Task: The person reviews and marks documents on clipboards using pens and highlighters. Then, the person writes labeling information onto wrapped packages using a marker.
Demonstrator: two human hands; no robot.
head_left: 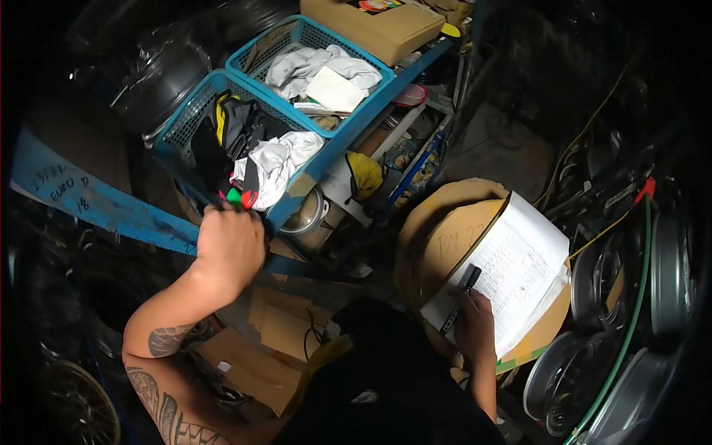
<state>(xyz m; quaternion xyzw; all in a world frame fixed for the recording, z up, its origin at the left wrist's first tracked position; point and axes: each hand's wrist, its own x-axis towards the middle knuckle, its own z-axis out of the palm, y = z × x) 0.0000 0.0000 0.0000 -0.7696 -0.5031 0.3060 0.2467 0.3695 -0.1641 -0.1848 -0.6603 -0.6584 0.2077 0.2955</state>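
Observation:
My left hand [231,241] is at the near edge of a blue basket [182,119], beside small green, red and pink items [234,197]. Its fingertips are hidden behind the hand, so I cannot make out what it grips. White cloth [278,165] and black and yellow fabric [233,122] lie in that basket. On the right, my right hand [473,315] is closed around a black marker [472,277], over an open notebook [519,267] with handwritten pages. The notebook lies on a round piece of cardboard [452,230].
A second blue basket [374,63] with white cloth stands behind the first, near a cardboard box [371,30]. Wheel rims [564,386] line the right side. A blue shelf beam [111,211] crosses the left. Cardboard pieces [248,367] lie below.

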